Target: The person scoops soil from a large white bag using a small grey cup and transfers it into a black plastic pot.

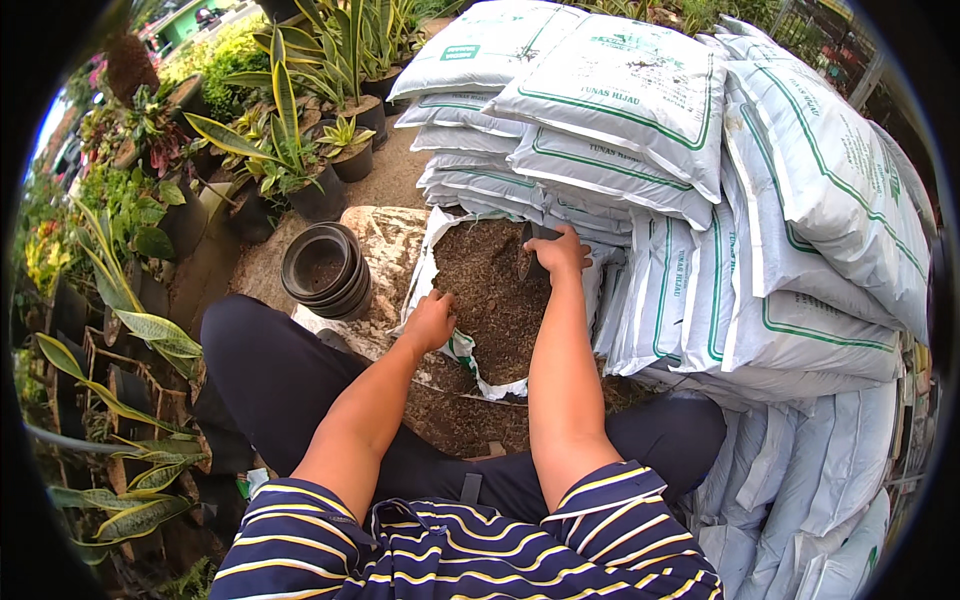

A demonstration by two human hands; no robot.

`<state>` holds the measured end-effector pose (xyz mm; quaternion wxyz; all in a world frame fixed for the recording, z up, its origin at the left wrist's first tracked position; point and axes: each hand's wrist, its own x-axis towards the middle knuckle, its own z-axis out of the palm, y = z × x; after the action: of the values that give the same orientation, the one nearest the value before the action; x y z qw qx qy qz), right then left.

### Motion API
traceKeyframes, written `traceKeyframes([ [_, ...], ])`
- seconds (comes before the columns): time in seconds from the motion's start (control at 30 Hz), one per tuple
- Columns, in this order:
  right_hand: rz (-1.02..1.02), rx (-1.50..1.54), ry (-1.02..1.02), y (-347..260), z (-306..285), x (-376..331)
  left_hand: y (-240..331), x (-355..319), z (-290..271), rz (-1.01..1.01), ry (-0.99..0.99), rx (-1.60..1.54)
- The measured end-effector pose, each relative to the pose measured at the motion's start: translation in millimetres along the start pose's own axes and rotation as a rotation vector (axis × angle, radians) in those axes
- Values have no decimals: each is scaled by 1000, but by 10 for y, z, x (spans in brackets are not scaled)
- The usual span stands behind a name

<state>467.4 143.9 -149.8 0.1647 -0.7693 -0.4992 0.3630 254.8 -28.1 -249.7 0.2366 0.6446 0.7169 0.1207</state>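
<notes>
An opened white bag [424, 262] of dark brown soil [487, 270] lies in front of me, its torn edges folded outward. My right hand [562, 252] grips a small black plant pot [530, 258] at the bag's far right side. The pot is tilted and touches the soil; my fingers hide part of it. My left hand [430, 322] is closed at the bag's near left edge, fingers curled over the torn rim. To the left of the bag stands a stack of empty round black pots [325, 268], nested in one another.
Full white sacks with green lines [620, 80] are piled high behind and to the right of the bag. Potted snake plants [285, 120] and other greenery line the left side. My bent legs [270, 370] frame the soil-strewn ground near me.
</notes>
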Motion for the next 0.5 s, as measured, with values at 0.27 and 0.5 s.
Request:
traceKeyframes([
  [0.27, 178, -296, -90, 479, 120, -421, 611, -78, -45, 2, -109, 88],
  [0.5, -57, -183, -88, 742, 267, -743, 448, -27, 41, -132, -68, 68],
])
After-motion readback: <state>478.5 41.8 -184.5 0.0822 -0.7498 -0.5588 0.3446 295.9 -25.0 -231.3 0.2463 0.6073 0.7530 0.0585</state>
